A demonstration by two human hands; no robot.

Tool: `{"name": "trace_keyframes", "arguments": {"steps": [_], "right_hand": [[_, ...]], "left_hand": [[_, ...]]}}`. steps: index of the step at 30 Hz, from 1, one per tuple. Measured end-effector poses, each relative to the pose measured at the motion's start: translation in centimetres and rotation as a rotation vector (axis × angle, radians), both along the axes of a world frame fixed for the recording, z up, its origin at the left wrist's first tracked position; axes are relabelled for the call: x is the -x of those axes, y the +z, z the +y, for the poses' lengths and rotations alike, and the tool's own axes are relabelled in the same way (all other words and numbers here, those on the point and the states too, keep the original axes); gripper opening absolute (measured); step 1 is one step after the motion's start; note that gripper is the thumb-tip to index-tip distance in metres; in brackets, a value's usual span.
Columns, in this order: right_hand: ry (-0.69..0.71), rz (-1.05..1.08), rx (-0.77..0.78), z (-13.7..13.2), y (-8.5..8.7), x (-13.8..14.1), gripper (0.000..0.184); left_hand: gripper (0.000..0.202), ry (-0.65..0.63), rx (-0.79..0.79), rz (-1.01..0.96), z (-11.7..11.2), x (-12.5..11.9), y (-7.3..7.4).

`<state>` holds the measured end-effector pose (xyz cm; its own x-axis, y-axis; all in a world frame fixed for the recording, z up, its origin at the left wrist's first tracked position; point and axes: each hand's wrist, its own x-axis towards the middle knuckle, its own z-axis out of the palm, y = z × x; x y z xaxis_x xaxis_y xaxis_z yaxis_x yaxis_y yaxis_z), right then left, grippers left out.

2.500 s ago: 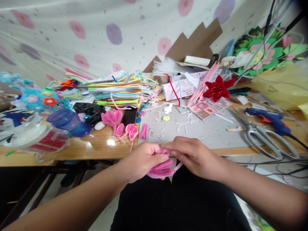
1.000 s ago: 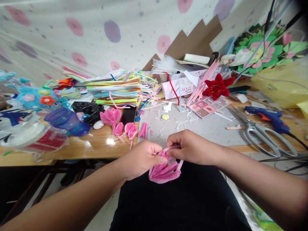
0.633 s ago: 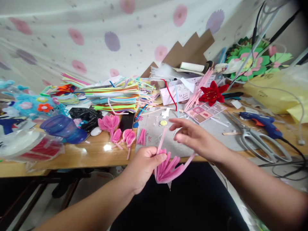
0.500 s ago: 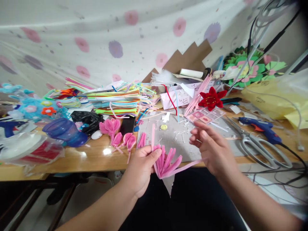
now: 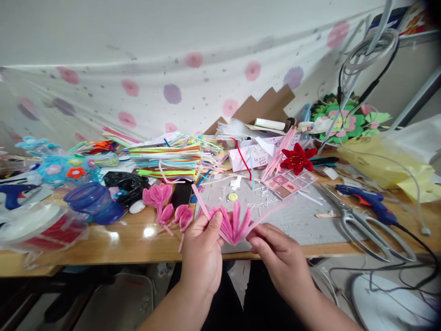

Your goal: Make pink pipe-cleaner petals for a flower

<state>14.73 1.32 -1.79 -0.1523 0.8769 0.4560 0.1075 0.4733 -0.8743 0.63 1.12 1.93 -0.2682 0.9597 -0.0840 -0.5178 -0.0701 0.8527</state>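
My left hand [image 5: 203, 250] is closed around the left side of a bundle of folded pink pipe cleaners [image 5: 232, 225], held upright like a fan over the table's front edge. My right hand [image 5: 279, 257] pinches the bundle's lower right part with thumb and fingers. One loose pink end sticks up and left past my left thumb. Finished pink pipe-cleaner petals [image 5: 165, 207] lie on the wooden table [image 5: 103, 241] just left of my hands.
A grey mat [image 5: 296, 220] lies behind my hands. Large scissors [image 5: 365, 225] and a blue glue gun [image 5: 368, 202] lie to the right. A red flower [image 5: 296, 158], a stack of coloured pipe cleaners [image 5: 172, 158] and a purple cup [image 5: 91, 202] crowd the back and left.
My right hand let go, swung out to the right, then came back to pinch the bundle. The bundle rose from my lap to the table edge and fanned out. The view tilted upward.
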Motion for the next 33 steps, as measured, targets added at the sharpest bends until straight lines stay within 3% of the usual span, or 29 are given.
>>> {"name": "trace_keyframes", "arguments": {"steps": [3,6,15,20,28,33], "right_hand": [[-0.03,0.042,0.003,0.9,1.1,1.6,0.019],[-0.045,0.104,0.052,1.5,1.1,2.3,0.02],[0.071,0.131,0.181,2.2,1.0,2.5,0.022],[0.015,0.103,0.144,2.1,1.1,2.9,0.018],[-0.049,-0.08,-0.077,1.7,1.4,2.9,0.017],[0.021,-0.091,-0.015,1.9,1.7,2.7,0.018]], "left_hand": [[0.013,-0.02,-0.01,0.012,-0.3,-0.5,-0.3],[0.01,-0.035,-0.015,0.019,-0.4,-0.5,-0.5],[0.013,-0.073,-0.003,0.177,-0.1,0.2,-2.0],[0.021,-0.06,-0.017,0.239,-0.3,0.4,-2.6],[0.021,-0.137,-0.046,0.267,-0.3,0.7,-2.3],[0.017,-0.119,-0.04,0.303,-0.4,1.1,-2.0]]}}
